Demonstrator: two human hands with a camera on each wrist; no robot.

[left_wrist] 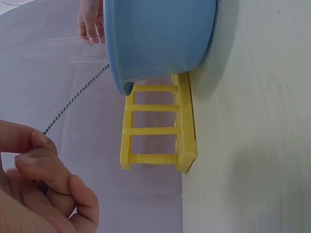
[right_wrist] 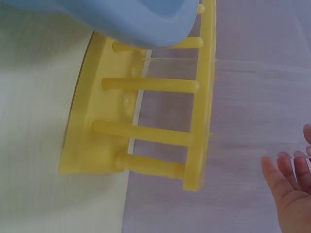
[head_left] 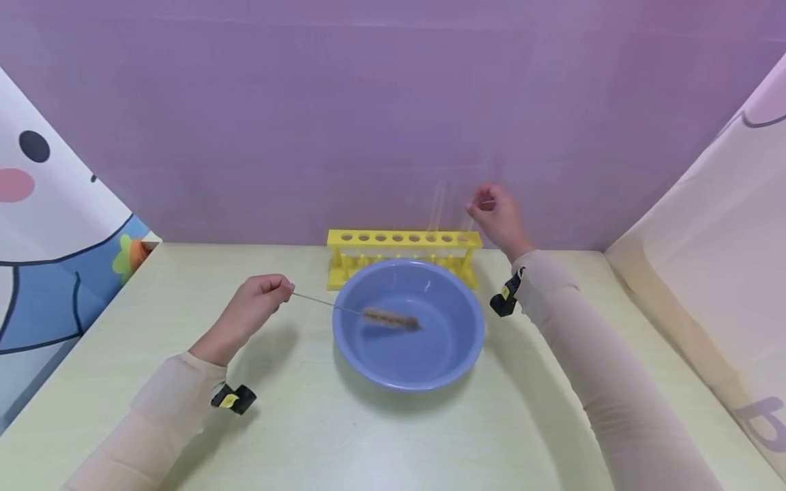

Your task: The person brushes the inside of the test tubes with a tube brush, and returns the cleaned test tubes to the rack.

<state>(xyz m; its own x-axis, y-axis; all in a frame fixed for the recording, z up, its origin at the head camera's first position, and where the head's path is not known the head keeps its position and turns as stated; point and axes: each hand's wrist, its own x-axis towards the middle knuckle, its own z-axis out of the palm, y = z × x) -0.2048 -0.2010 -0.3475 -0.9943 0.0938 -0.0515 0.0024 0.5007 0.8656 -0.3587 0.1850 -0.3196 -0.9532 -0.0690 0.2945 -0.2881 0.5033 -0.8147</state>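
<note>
My left hand (head_left: 256, 303) pinches the twisted wire handle (left_wrist: 73, 100) of a test tube brush between thumb and forefinger. The brush's bristle head (head_left: 391, 319) hangs over the inside of a blue basin (head_left: 408, 378), slightly blurred. Behind the basin stands a yellow test tube rack (head_left: 334, 239). My right hand (head_left: 499, 217) is above the rack's right end, thumb and fingers pinching the upper end of a clear test tube (head_left: 468, 224) in the end hole. Another clear test tube (head_left: 437, 204) stands upright in the rack, left of that hand.
The basin's back rim overlaps the front of the rack in the head view. A purple backdrop (head_left: 276, 123) rises right behind the rack. Printed cloth walls flank the pale table (head_left: 368, 443) on both sides.
</note>
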